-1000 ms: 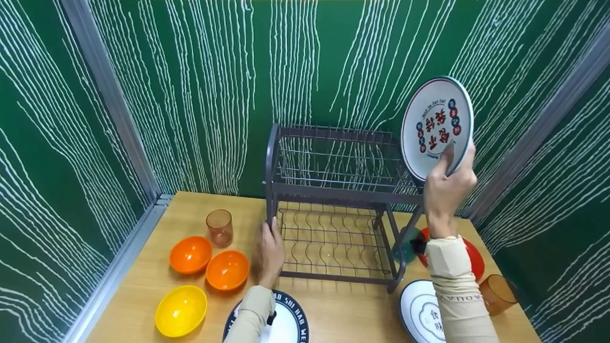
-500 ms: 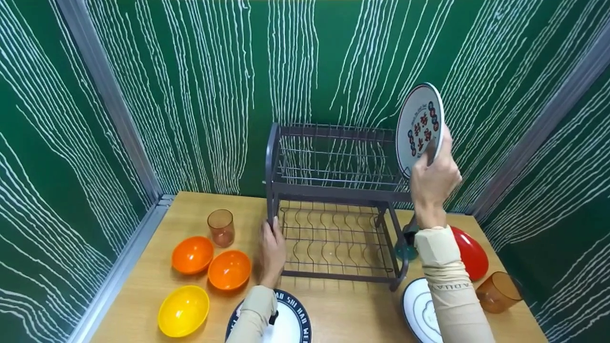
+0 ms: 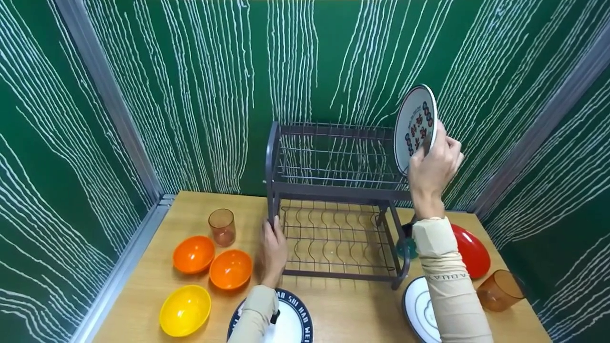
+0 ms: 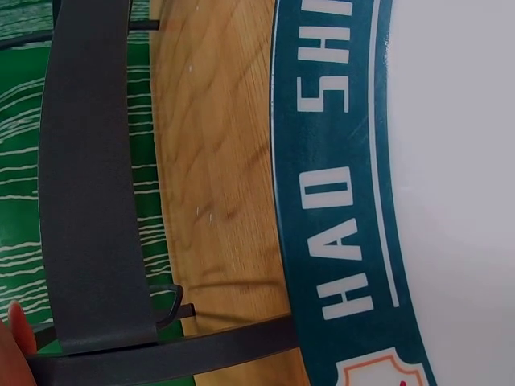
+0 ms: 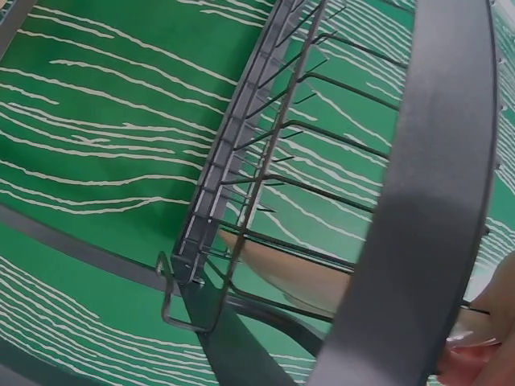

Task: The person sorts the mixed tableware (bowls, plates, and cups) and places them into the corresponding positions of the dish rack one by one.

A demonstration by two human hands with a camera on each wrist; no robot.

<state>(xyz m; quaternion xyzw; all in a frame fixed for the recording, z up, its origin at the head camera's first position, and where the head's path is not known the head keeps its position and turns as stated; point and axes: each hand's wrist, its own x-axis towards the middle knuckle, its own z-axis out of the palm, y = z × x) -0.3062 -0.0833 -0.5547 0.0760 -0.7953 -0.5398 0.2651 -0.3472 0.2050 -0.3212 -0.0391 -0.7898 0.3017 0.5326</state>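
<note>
A dark metal two-tier dish rack (image 3: pixel 338 191) stands on the table. My left hand (image 3: pixel 274 250) grips its left upright; a fingertip shows at the corner of the left wrist view. At the upper tier's right end, my right hand (image 3: pixel 436 164) pinches a white plate (image 3: pixel 412 121) with red characters, thumb on its face. The plate is nearly upright, its printed face turned left. In the right wrist view, the plate's lower part (image 5: pixel 302 277) sits among the tier's wires (image 5: pixel 338 141), behind the front bar. Whether its edge bears on them I cannot tell.
Left of the rack are two orange bowls (image 3: pixel 193 255), a yellow bowl (image 3: pixel 185 312) and an amber cup (image 3: pixel 222 228). A dark-rimmed plate (image 3: pixel 290 324) lies in front. On the right are another plate (image 3: pixel 419 305), a red dish (image 3: pixel 472 252), a green cup (image 3: pixel 407 248) and an amber cup (image 3: pixel 500 290).
My right hand has moved the plate left and slightly down to the upper tier's right end, turning it more edge-on. My left hand stays on the rack's upright.
</note>
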